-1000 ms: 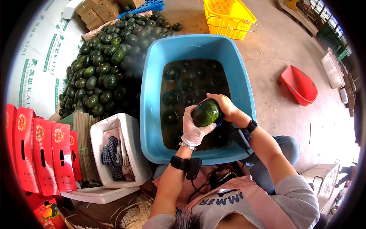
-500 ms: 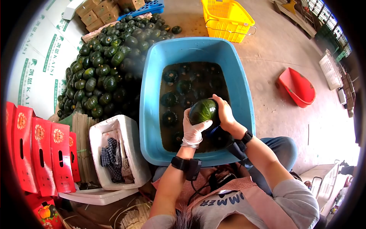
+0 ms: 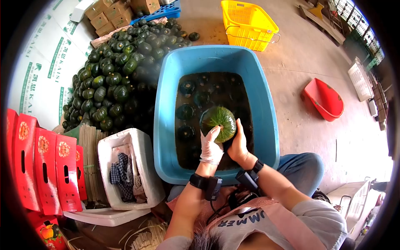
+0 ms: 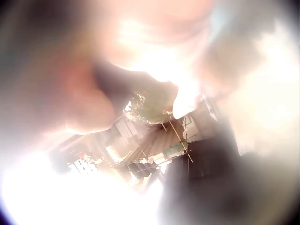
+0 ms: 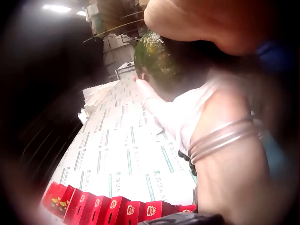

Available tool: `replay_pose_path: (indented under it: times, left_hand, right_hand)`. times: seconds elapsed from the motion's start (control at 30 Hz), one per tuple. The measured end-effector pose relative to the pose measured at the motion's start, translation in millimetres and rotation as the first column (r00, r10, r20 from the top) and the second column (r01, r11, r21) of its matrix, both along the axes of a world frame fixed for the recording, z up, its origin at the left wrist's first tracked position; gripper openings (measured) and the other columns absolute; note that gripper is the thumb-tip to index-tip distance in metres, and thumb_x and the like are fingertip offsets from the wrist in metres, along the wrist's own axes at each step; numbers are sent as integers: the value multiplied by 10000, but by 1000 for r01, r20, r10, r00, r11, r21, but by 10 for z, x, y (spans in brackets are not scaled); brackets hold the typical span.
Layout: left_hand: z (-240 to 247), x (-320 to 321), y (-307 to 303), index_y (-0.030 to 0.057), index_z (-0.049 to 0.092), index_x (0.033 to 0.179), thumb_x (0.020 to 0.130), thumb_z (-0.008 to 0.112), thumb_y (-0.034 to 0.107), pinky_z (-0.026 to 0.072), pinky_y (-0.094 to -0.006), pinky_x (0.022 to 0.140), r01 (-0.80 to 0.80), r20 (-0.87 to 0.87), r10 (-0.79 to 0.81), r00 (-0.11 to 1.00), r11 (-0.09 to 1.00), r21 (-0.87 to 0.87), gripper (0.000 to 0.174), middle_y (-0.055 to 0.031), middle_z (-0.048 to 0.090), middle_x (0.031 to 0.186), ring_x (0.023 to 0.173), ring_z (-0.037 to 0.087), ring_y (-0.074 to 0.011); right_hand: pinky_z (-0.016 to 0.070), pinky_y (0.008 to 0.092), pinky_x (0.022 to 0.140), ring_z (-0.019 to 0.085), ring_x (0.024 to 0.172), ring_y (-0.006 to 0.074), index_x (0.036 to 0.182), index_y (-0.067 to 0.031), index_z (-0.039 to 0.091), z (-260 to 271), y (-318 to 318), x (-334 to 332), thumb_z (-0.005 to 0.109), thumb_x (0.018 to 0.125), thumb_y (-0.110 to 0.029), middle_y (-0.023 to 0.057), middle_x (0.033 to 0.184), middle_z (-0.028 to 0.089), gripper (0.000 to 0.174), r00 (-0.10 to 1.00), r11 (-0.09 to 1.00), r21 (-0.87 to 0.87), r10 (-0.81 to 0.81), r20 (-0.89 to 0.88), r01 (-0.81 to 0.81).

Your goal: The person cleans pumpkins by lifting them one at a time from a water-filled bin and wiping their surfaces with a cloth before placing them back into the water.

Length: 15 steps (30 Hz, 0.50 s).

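Note:
A dark green kabocha squash (image 3: 225, 118), stem end up toward the head camera, is held over the blue tub (image 3: 273, 121). My gloved left hand (image 3: 211, 151) grips its lower left side, thumb lying near the stem. My bare right hand (image 3: 239, 146) cups its lower right side; the fingers underneath are hidden. A small dark blue patch (image 5: 275, 55) shows beside the right palm in the right wrist view, its kind unclear. Several more squashes (image 3: 186, 111) sit in the dark water of the tub. The left wrist view is blurred and overexposed.
Left of the tub rises a large squash pile (image 3: 121, 71). Nearer stand a white foam box (image 3: 156, 183) with checked cloth inside and red cartons (image 3: 48, 166). A yellow basket (image 3: 250, 25) is beyond the tub; a red scoop-shaped container (image 3: 323, 100) lies on the floor to the right.
The squash has turned so its stem end now faces up. My right hand has slid down from its upper right side to its lower right. The left hand stays on it.

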<state>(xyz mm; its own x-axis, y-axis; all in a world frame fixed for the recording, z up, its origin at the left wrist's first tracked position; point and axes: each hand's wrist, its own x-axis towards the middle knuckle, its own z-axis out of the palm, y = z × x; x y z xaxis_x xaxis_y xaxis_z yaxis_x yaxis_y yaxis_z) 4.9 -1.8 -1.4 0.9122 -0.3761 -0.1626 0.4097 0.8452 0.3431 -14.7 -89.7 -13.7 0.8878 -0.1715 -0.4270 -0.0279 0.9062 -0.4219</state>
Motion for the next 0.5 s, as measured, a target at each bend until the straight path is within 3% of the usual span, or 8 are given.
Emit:
replay_pose_path:
  times: [0.03,0.1,0.13,0.2,0.23,0.27,0.37,0.5]
  left_hand:
    - [-28,2,-22,25,528,1212,777,688,31,501,-366,934,-3,7,3,1000,1000,-4,464,-105,612,1120,1020,615,-219]
    - [-62,-28,-39,34,531,1261,870,665,258,432,-418,1027,-141,139,107,985,952,270,470,-109,580,1246,1155,555,-240]
    - [-87,-7,-7,34,531,1261,870,665,258,432,-418,1027,-139,137,104,985,952,273,470,-109,580,1246,1155,555,-240]
    - [-26,54,61,49,537,1263,901,612,395,409,-425,1046,26,-2,-26,1000,999,-22,506,-103,564,1277,1189,532,-239]
    - [-79,72,63,54,544,1250,917,568,420,395,-435,1053,-33,56,28,998,995,94,495,-96,570,1274,1186,534,-248]
    - [-65,77,65,54,544,1250,917,568,420,395,-435,1053,-32,57,27,998,995,94,495,-96,570,1274,1186,534,-248]
    - [46,81,55,70,554,1232,908,573,416,409,-438,1038,5,-139,0,990,999,36,474,-89,585,1252,1167,548,-249]
    - [74,99,2,104,556,1234,898,591,427,416,-425,1030,-12,-242,4,970,999,-30,467,-82,590,1239,1146,555,-243]
  right_hand:
    - [419,401,1026,582,1134,258,1252,-62,570,-21,-29,37,388,981,-505,106,1234,619,550,1000,1000,-4,3,7,-3]
    - [390,405,1054,553,1177,263,1275,-61,548,75,-17,65,368,979,-538,105,1280,590,589,998,998,-19,61,-15,-61]
    - [403,406,1044,565,1159,268,1270,-57,551,123,-48,88,357,975,-564,109,1258,602,617,997,998,8,61,-53,-60]
    - [418,410,1030,575,1145,266,1270,-54,548,255,-127,86,359,965,-591,114,1236,612,646,988,995,19,90,124,-93]
    - [419,388,1029,559,1155,224,1291,-57,529,260,-174,74,436,975,-521,90,1238,607,570,974,989,45,134,180,-144]
    - [419,388,1029,559,1155,224,1291,-57,529,190,-191,72,436,975,-521,90,1238,607,570,975,989,45,132,181,-143]
    - [412,361,1035,549,1167,204,1325,-40,509,64,-208,58,477,1007,-310,84,1273,581,418,979,983,-176,93,179,-61]
    - [393,358,1054,526,1202,205,1349,-29,486,83,-198,-25,448,1019,-281,95,1298,563,418,985,974,-224,19,171,20]
